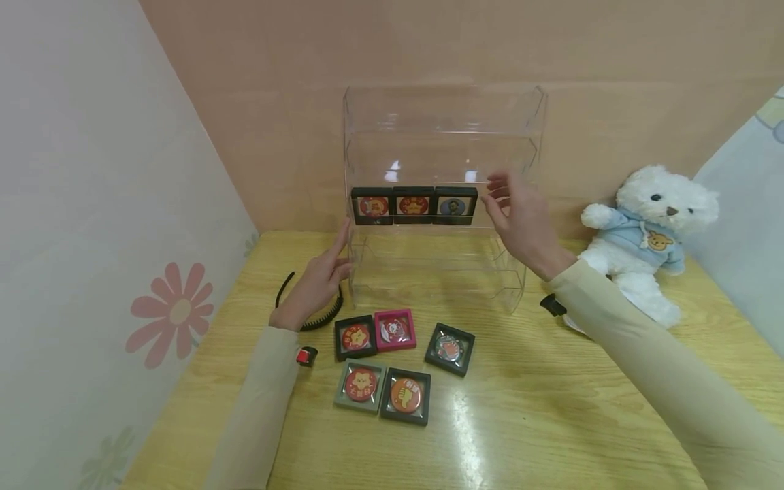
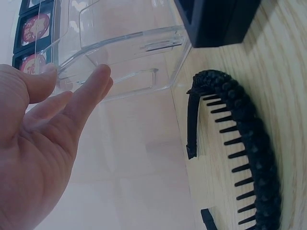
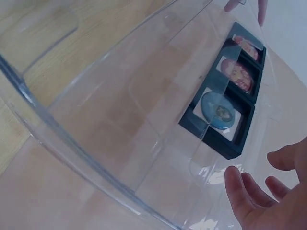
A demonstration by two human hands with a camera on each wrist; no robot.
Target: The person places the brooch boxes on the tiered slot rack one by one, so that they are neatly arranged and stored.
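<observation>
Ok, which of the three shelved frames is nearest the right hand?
The rightmost frame, beside the right hand: its centre is blue, while the left frame and middle frame have red ones.

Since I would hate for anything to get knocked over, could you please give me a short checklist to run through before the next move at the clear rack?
1. Right hand free: ok, it holds nothing.
2. Left hand steadying the rack: cannot tell; its fingers are at the left side, but pressure doesn't show.
3. Shelved frames in line: ok, three stand side by side.
4. All frames shelved: not ok, five table frames lie in front.
5. Headband clear: probably not ok, it lies close beneath the left hand.
</observation>
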